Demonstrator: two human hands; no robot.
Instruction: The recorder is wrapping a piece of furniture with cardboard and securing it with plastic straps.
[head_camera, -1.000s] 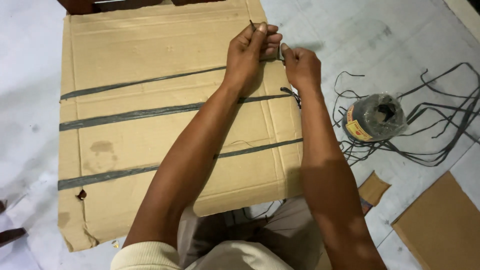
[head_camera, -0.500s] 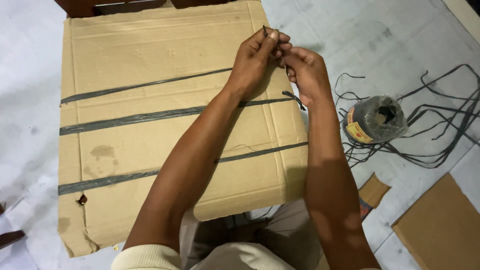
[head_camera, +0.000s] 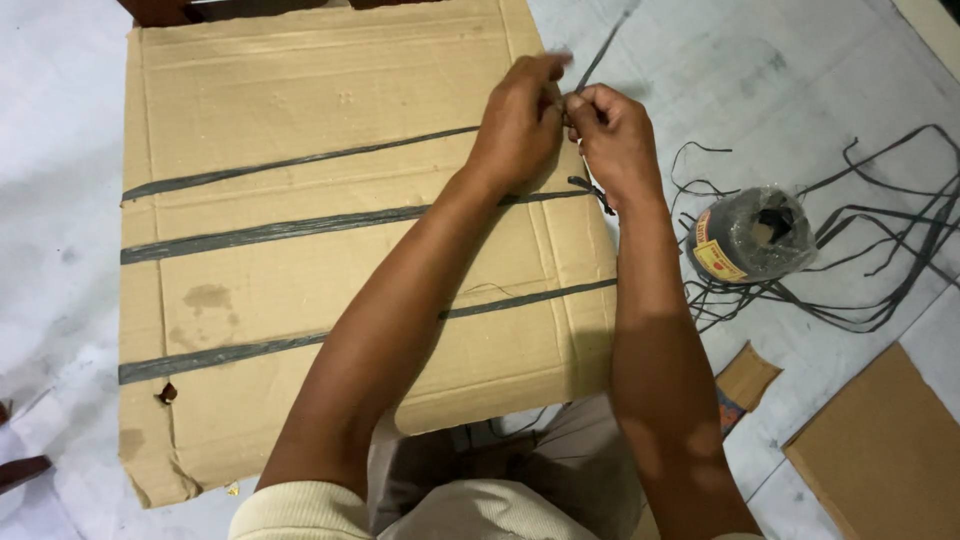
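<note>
A flat brown cardboard box (head_camera: 300, 250) lies on the pale floor, bound by three dark grey plastic straps (head_camera: 280, 232). At its right edge my left hand (head_camera: 520, 125) and my right hand (head_camera: 615, 140) meet, both pinching the loose ends of the top strap (head_camera: 600, 45), which runs up and away from my fingers. Another strap end (head_camera: 592, 190) sticks out just below my right hand.
A roll of dark strap in clear wrap (head_camera: 750, 235) sits on the floor to the right, with loose strands (head_camera: 880, 260) tangled around it. Cardboard pieces (head_camera: 880, 450) and a small scrap (head_camera: 745, 378) lie at the lower right.
My hands have stayed at the box's right edge, working the strap ends; the free end now stretches up and to the right.
</note>
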